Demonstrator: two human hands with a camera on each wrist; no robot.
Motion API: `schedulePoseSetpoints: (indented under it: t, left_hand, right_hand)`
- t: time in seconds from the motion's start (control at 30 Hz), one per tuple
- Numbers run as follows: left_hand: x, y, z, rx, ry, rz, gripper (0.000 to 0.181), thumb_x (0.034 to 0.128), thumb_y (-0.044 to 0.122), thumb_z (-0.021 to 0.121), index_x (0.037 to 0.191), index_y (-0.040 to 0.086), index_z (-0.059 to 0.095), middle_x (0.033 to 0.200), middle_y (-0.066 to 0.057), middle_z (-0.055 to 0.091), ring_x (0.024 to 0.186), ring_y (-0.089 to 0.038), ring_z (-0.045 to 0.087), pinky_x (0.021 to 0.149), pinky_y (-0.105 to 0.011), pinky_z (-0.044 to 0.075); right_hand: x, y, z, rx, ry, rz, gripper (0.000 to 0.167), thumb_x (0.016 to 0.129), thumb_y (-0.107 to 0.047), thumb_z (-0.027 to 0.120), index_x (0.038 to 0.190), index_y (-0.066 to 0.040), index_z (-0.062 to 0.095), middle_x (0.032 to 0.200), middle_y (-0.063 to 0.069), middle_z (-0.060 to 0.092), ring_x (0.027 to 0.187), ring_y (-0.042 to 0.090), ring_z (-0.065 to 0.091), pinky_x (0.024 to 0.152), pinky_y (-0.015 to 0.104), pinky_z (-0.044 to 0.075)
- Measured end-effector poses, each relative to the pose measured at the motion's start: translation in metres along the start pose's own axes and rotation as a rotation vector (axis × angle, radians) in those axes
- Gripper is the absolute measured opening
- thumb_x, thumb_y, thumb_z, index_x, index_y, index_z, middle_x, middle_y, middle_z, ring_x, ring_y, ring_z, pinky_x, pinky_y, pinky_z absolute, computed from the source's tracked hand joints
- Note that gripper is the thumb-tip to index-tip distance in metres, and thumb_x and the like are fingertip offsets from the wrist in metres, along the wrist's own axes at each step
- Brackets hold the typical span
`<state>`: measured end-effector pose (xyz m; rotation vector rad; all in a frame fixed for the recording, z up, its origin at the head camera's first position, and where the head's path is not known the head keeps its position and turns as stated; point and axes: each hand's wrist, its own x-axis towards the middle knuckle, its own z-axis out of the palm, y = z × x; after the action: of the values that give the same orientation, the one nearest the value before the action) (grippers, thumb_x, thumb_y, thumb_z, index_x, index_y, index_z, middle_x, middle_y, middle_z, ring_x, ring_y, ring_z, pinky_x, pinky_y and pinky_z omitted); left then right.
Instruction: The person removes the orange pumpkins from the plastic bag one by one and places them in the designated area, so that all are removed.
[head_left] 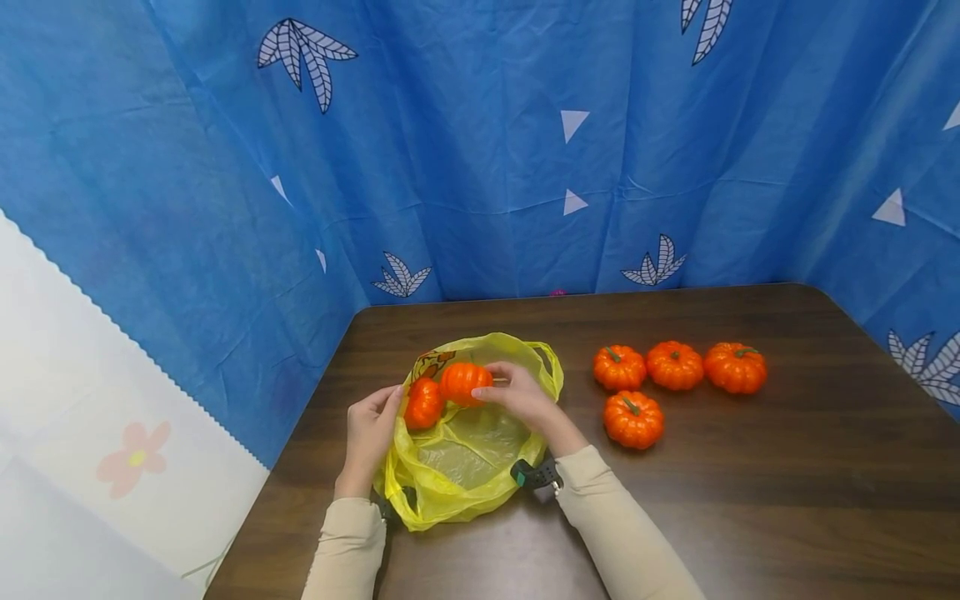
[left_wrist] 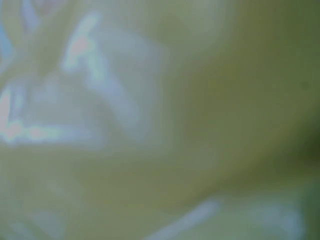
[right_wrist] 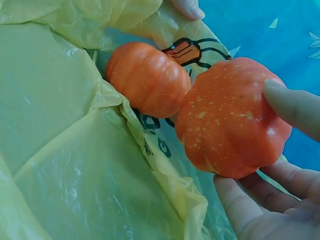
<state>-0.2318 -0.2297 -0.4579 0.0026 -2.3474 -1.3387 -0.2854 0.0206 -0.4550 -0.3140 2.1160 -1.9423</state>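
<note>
In the head view, we see the left hand pinching the rim of a yellow plastic bag, and the right hand gripping a small orange pumpkin over its open mouth. A second pumpkin sits inside by the left rim. We judge the work to be partway: one pumpkin is bagged, one is in hand, and four remain outside on the brown table, three in a row and one nearer pumpkin.

In the left wrist view, we get only blurred, yellowish film; we cannot tell the hand's state there.

In the right wrist view, we find thumb and fingers around the held pumpkin: glossy, ribbed, yellow-flecked, its stem out of sight.
</note>
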Motion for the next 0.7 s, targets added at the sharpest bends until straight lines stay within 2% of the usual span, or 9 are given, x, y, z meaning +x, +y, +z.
schedulePoseSetpoints:
  t: [0.4,0.7]
  left_hand:
    - [0.000,0.001,0.001,0.012,0.006,-0.020,0.027,0.0991,0.026,0.065,0.107,0.004,0.077,0.106,-0.012,0.077,0.095,-0.025,0.071,0.090,-0.041,0.059]
    - [0.000,-0.001,0.001,0.015,0.002,-0.032,0.027,0.0988,0.027,0.065,0.107,0.004,0.077,0.106,-0.013,0.077,0.095,-0.025,0.071,0.090,-0.041,0.059]
  right_hand:
    - [-0.009,-0.009,-0.005,0.044,-0.025,-0.059,0.052,0.088,-0.008,0.074,0.135,0.002,0.054,0.136,0.022,0.059,0.124,0.035,0.059,0.100,0.041,0.054]
    - [-0.017,-0.011,-0.007,0.011,-0.042,-0.125,0.052,0.086,-0.007,0.077,0.133,0.001,0.056,0.135,0.020,0.061,0.127,0.037,0.057,0.105,0.047,0.051]
